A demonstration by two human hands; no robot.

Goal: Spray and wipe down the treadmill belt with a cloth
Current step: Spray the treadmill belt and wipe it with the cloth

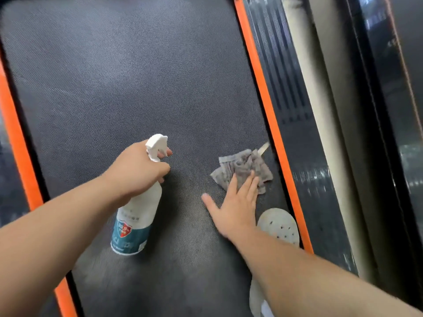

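The dark textured treadmill belt (137, 88) fills most of the view. My left hand (137, 170) grips the neck of a white spray bottle (137, 216) with a teal label, a finger on the trigger and the nozzle pointing up the belt. A crumpled grey cloth (242, 165) lies on the belt near its right edge. My right hand (235, 207) lies flat with straight fingers, its fingertips pressing on the near edge of the cloth.
Orange strips (267, 106) border the belt on both sides, with a ribbed black side rail (290, 92) on the right. A pale perforated shoe (281, 225) stands on the belt just behind my right hand. A dark glass panel (393, 88) runs along the far right.
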